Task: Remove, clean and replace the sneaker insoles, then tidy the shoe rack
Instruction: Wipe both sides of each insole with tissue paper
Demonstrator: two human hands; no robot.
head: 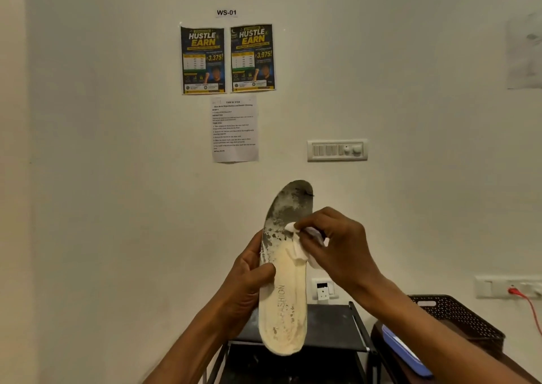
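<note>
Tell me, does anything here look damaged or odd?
Yes: the insole, held upright by the left hand, is blotchy dark grey over its upper half but cream below. The right hand holds a white wipe at that boundary.

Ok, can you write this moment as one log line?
step: wiping insole | left hand: holds insole upright | right hand: pinches white wipe against insole | insole state: grey grime at toe

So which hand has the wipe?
The right hand: it pinches the white wipe against the insole. The left hand only grips the insole's edge.
</note>
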